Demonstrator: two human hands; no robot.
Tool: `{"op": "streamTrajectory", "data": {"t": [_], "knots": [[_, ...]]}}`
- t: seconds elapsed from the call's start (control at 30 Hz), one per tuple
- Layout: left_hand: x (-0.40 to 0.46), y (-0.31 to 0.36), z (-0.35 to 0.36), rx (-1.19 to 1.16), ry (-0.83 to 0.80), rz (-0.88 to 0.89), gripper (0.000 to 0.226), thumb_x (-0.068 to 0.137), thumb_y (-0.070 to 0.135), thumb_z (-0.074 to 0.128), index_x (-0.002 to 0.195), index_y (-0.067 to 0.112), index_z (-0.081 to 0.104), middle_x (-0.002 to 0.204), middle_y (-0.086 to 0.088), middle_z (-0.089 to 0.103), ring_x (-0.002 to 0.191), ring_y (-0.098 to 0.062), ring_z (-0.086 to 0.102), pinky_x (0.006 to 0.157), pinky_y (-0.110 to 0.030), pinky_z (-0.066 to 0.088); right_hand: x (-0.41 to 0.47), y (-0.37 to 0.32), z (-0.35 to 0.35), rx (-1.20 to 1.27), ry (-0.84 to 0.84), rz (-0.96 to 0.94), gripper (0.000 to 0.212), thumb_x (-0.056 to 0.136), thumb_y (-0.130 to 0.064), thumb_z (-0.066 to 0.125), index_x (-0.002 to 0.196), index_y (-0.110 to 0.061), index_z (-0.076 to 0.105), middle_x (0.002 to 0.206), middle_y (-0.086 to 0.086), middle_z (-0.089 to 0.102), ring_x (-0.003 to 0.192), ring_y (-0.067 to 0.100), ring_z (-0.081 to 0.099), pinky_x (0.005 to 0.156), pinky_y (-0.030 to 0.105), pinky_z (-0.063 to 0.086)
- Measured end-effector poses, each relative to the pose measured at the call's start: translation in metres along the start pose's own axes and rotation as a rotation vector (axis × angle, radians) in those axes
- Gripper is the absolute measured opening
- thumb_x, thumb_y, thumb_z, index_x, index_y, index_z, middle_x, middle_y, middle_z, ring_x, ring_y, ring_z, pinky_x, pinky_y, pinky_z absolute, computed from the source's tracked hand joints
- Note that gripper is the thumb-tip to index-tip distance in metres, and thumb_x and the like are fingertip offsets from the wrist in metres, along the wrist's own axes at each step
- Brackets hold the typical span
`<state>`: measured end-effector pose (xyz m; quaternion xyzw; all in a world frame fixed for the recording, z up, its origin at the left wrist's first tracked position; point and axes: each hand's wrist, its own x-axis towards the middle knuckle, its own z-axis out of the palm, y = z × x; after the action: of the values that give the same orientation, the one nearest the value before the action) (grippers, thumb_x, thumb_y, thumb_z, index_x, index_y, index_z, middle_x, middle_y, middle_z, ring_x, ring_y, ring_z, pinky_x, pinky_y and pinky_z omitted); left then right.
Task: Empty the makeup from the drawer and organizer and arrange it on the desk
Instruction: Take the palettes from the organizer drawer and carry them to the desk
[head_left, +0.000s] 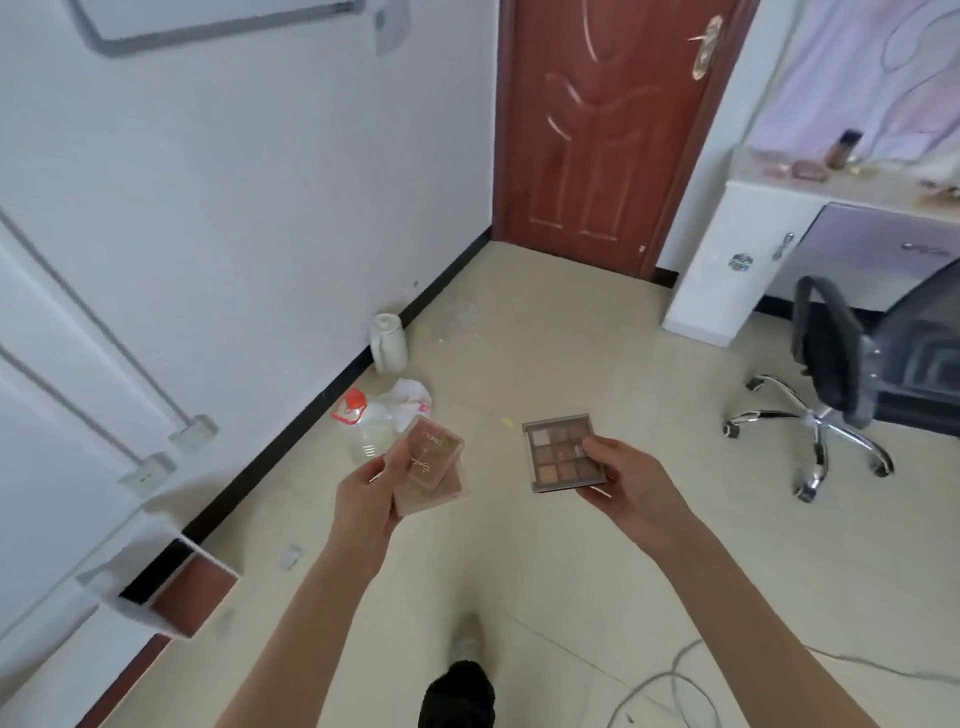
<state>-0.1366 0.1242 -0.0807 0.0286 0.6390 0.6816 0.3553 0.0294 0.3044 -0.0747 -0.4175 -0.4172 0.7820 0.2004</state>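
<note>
My left hand (366, 499) grips a stack of two pink makeup palettes (434, 465), the upper one with script lettering on its lid. A square brown eyeshadow palette (558, 457) with several shades showing lies in my right hand (626, 480), thumb on top. Both hands are held out over the floor, apart from each other. The white desk (779, 200) stands at the far right. A brown bottle (844, 149) and several small makeup items lie on its top.
A black swivel chair (831, 374) with a chrome base stands by the desk. Against the left wall sit a white jug (388, 343), a plastic bottle with a red cap (358, 421) and a white bag. A brown door (608, 130) is ahead. Cables lie on the floor lower right.
</note>
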Motion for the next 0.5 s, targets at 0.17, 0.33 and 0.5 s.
{"op": "streamTrajectory", "data": {"t": [0.17,0.33,0.5], "knots": [[0.106,0.019,0.078,0.052,-0.16,-0.049,0.024,0.09,0.023,0.057,0.102,0.004,0.065,0.09,-0.006,0.07,0.075,-0.014,0.067,0.061,-0.02,0.052,0.083,-0.051,-0.024,0.086,0.149,-0.034,0.01,0.089,-0.007,0.056,0.088,-0.01,0.065,0.079,0.004,0.066,0.074,0.016,0.06,0.071,0.028,0.049],[0.207,0.047,0.155,0.117,-0.251,-0.105,0.03,0.089,0.025,0.059,0.109,0.003,0.063,0.1,-0.012,0.069,0.086,-0.022,0.065,0.074,-0.029,0.05,0.156,-0.105,-0.043,0.154,0.243,-0.037,0.009,0.088,-0.007,0.057,0.088,-0.009,0.065,0.082,0.006,0.067,0.078,0.018,0.06,0.072,0.029,0.049],[0.272,0.059,0.242,0.194,-0.35,-0.156,0.028,0.088,0.024,0.06,0.107,0.003,0.063,0.099,-0.013,0.069,0.087,-0.025,0.064,0.084,-0.037,0.051,0.212,-0.152,-0.08,0.212,0.352,-0.063,0.009,0.089,-0.007,0.056,0.088,-0.009,0.065,0.082,0.006,0.067,0.077,0.018,0.06,0.074,0.029,0.049]]}}
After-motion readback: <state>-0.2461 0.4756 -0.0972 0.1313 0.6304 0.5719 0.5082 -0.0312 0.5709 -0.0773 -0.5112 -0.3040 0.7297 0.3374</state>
